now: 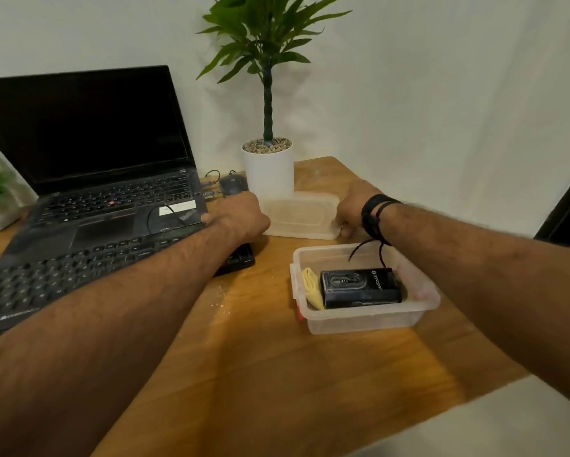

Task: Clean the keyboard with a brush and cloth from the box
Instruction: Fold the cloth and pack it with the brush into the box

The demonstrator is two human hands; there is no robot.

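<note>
Two hands on the lid (pixel 299 215), which lies flat on the desk (pixel 264 364) behind the open box (pixel 364 319). Left hand (pixel 240 216) at its left end, right hand (pixel 354 207) at its right end; fingers curl over the edges, though the fingertips are mostly hidden. Lid touches the plant pot (pixel 269 171). Box holds a yellow cloth (pixel 312 288) and a black case (pixel 361 287); brush not seen, perhaps inside the case. Keyboard (pixel 79 275) sits left, crumbs (pixel 222 300) beside it. Advice: set the lid fully down clear of the pot, release, then reach into the box without tipping it.
</note>
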